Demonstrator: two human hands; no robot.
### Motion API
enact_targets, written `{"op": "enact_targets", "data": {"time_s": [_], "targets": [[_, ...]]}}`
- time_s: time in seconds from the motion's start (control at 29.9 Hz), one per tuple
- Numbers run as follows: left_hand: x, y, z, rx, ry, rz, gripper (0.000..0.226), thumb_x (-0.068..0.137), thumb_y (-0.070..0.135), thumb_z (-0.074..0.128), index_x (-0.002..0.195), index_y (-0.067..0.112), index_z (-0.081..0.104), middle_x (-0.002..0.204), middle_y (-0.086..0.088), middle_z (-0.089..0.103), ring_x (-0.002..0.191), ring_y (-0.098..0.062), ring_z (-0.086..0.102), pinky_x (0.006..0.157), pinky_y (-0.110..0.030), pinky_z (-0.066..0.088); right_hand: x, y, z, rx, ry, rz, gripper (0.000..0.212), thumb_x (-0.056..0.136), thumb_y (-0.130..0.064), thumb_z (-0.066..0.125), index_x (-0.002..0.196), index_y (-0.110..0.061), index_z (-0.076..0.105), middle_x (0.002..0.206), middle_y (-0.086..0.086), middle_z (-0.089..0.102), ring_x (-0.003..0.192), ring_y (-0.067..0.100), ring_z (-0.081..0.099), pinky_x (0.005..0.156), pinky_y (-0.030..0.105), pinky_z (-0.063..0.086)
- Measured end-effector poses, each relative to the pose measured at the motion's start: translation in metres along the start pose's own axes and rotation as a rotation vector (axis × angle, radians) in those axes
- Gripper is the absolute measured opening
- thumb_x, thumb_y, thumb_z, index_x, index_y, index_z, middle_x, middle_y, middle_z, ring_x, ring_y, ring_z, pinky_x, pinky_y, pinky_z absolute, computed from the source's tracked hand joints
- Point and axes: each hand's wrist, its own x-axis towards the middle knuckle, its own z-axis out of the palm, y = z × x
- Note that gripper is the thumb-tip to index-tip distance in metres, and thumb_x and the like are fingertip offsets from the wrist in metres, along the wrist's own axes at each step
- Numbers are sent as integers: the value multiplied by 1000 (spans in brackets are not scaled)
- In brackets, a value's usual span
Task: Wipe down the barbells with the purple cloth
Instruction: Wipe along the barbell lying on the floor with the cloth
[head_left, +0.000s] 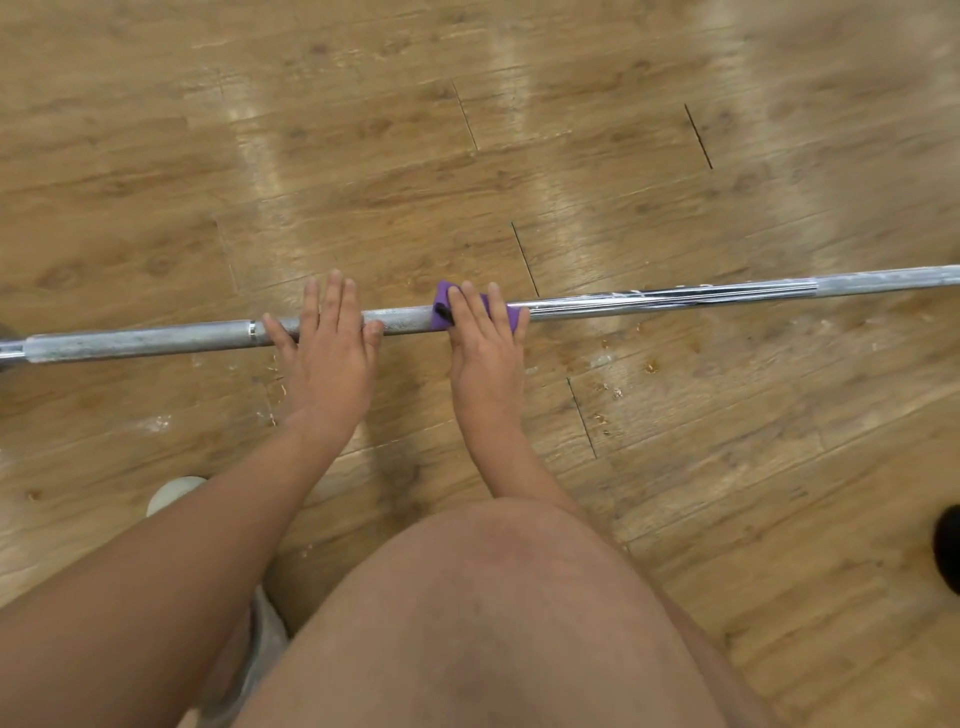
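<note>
The barbell (156, 340) is pressed under the flat left hand (327, 345), the purple cloth (512, 319) under the flat right hand (485, 353); ungripped, the barbell may be rolled away.

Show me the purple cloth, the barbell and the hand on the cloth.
purple cloth (441, 295): head view, its exposed upper left corner.
barbell (405, 320): head view, bare knurled shaft left of the cloth.
right hand (485, 358): head view, back of the hand.

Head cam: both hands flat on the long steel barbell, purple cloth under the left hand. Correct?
Not quite. The purple cloth is under the right hand, which presses it on the long steel barbell; the left hand rests bare on the bar. The head view shows it.
</note>
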Motion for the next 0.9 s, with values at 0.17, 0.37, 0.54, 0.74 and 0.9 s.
{"op": "enact_targets", "data": {"time_s": [0.17,0.37,0.54,0.74,0.9], "targets": [[11,1,0,-8,23,0,58,109,41,21,158,12,25,168,1,17,156,-19,5,117,-67,-6,6,-2,7,-36,-17,-96,46,98,-12,61,143,-17,55,146,-1,57,145,28,39,121,54,12],[22,1,0,11,28,-8,57,109,40,23,159,12,24,168,1,18,156,-18,5,117,-67,-5,30,24,-1,-71,40,-72,45,94,-5,65,138,-14,60,137,0,63,140,30,46,120,56,18],[26,3,-5,3,25,-9,56,110,41,20,159,13,23,168,1,17,156,-18,5,117,-64,-9,27,6,7,-29,-21,-150,44,96,-8,58,140,-13,58,142,2,60,141,30,44,122,50,5],[32,2,-9,-22,10,1,58,109,42,19,159,13,24,167,0,20,156,-18,6,117,-65,-9,44,11,-4,21,-97,-150,39,100,-9,54,138,-13,59,138,1,62,139,30,47,120,56,17],[34,1,-8,-25,28,3,57,109,43,19,158,14,26,166,0,22,155,-18,8,118,-66,-8,40,9,1,-70,-97,-197,44,99,-9,58,142,-13,55,141,0,59,140,29,45,120,59,19]]}}
